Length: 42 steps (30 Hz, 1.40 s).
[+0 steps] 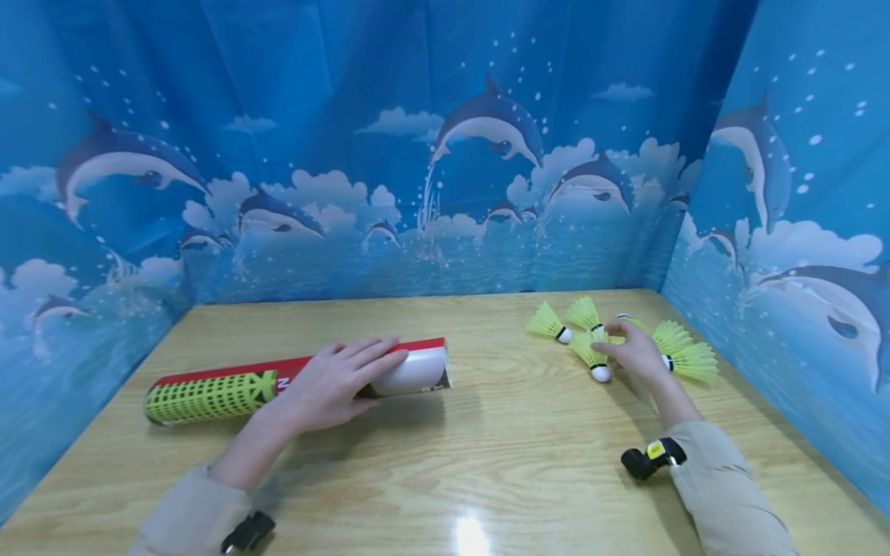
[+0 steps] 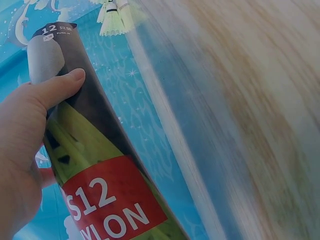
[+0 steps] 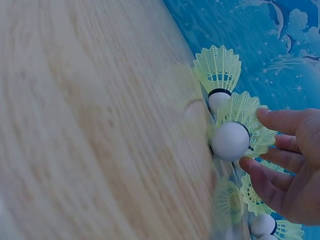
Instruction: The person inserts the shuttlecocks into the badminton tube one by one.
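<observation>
My left hand (image 1: pixel 341 384) grips a shuttlecock tube (image 1: pixel 208 398) near its right end, fingers over the top. In the left wrist view the thumb lies across the tube (image 2: pixel 115 165), printed red, black and yellow-green. My right hand (image 1: pixel 636 354) is among the yellow shuttlecocks at the right. Its spread fingers stand at the skirt of the front shuttlecock (image 1: pixel 591 355), whose white cork points toward me. In the right wrist view, thumb and fingers (image 3: pixel 287 120) are apart around the edge of this shuttlecock's skirt (image 3: pixel 250 112).
Left of the right hand lies another shuttlecock (image 1: pixel 549 322), with one more (image 1: pixel 584 312) behind. Others (image 1: pixel 691 359) lie to its right. A blue dolphin-print curtain (image 1: pixel 417 154) borders the wooden table (image 1: pixel 507 448) at the back and sides. Each sleeve carries a small black device (image 1: pixel 653 457).
</observation>
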### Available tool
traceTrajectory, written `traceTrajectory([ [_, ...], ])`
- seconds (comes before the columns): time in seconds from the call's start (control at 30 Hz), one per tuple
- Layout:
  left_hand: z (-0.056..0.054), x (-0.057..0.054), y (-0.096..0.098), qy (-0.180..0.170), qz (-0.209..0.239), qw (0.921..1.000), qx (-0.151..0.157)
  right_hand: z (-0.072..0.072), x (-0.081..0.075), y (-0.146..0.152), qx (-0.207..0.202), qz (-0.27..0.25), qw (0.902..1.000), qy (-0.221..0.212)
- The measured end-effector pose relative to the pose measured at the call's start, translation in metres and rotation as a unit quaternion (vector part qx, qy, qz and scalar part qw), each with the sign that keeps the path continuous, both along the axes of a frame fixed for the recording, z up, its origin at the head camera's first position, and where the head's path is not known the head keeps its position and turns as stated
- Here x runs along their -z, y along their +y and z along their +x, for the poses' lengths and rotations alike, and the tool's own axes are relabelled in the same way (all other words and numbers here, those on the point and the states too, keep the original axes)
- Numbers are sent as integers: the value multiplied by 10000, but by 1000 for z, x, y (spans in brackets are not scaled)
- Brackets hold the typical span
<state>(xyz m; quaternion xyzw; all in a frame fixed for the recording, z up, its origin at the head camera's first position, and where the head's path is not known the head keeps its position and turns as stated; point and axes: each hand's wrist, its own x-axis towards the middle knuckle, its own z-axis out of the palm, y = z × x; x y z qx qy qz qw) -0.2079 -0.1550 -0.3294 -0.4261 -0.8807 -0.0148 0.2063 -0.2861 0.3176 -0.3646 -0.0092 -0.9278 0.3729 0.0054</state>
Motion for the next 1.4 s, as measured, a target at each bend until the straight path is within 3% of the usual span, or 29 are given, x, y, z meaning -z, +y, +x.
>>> traceTrajectory([
  [0.37, 0, 1, 0, -43, -2, 10000, -38, 11, -2, 13, -417, 357, 9981, 278],
  [0.57, 0, 1, 0, -80, -20, 9999, -79, 12, -2, 23, -350, 240, 9979, 497],
  [0.8, -3, 1, -1, -72, -41, 10000, -42, 17, -5, 19, -212, 316, 9989, 262],
  [1.4, -4, 0, 3, -122, -45, 9999, -57, 31, -17, -19, -345, -939, 9946, 288],
])
